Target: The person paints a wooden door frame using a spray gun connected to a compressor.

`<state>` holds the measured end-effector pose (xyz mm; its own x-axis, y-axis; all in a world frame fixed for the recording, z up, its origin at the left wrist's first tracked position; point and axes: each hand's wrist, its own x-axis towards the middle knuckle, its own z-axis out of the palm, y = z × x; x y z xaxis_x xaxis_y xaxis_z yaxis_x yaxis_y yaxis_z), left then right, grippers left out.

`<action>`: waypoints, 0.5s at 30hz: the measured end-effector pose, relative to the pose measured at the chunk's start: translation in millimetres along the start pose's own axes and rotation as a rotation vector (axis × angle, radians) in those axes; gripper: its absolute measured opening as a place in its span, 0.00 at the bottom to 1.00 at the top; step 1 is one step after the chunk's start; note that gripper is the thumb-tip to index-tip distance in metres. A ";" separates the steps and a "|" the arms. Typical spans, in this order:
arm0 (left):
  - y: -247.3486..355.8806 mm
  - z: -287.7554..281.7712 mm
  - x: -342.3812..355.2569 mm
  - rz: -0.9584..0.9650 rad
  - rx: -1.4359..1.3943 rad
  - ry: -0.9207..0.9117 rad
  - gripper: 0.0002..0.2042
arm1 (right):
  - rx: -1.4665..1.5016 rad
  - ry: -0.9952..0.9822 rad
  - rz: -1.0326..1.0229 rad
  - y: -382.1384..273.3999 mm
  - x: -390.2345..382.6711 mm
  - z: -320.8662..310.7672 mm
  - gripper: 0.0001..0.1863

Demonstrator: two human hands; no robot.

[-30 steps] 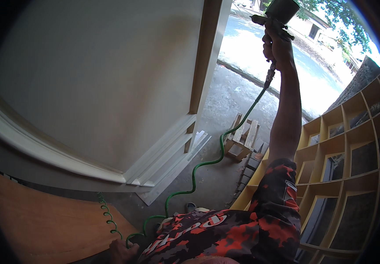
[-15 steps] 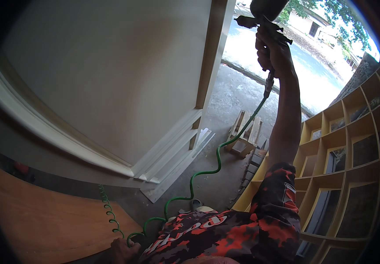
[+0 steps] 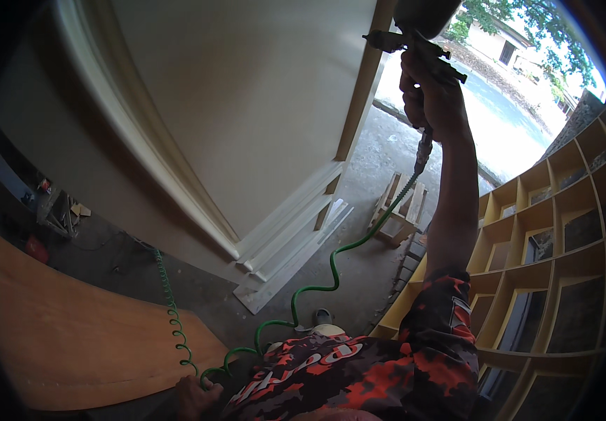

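Observation:
My right hand (image 3: 437, 98) is raised far forward, its fingers wrapped round the grip of a spray gun (image 3: 407, 43). The gun has a dark cup on top, and its nozzle points left toward a large pale panel (image 3: 268, 105) with moulded edges. From the bottom of the grip a green coiled air hose (image 3: 335, 265) runs back down beside my body. Low in the view, my left hand (image 3: 199, 397) is closed on a lower stretch of that hose, close to my waist. Part of this hand is in shadow.
An orange-brown wooden board (image 3: 99, 344) lies at lower left. On the right stands a wooden shelf frame (image 3: 527, 281) with many square openings. A small wooden crate (image 3: 397, 210) sits on the concrete floor near the bright doorway. Clutter (image 3: 64, 214) lies at far left.
The view has swung left, so the panel appears farther right and more clutter shows at far left. My right hand and the gun sit slightly farther left. My left hand stays on the hose.

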<state>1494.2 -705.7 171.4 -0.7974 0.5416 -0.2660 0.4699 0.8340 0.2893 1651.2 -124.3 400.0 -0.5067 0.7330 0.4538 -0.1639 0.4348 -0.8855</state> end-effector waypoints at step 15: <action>-69.6 -48.4 -1.0 -0.098 -0.052 -0.191 0.15 | 0.051 0.014 0.014 -61.0 -77.1 114.6 0.17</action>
<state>1443.9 -769.4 196.0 -0.7497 0.4726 -0.4632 0.3695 0.8796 0.2994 1603.3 -267.2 407.6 -0.4975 0.7464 0.4419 -0.1997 0.3972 -0.8957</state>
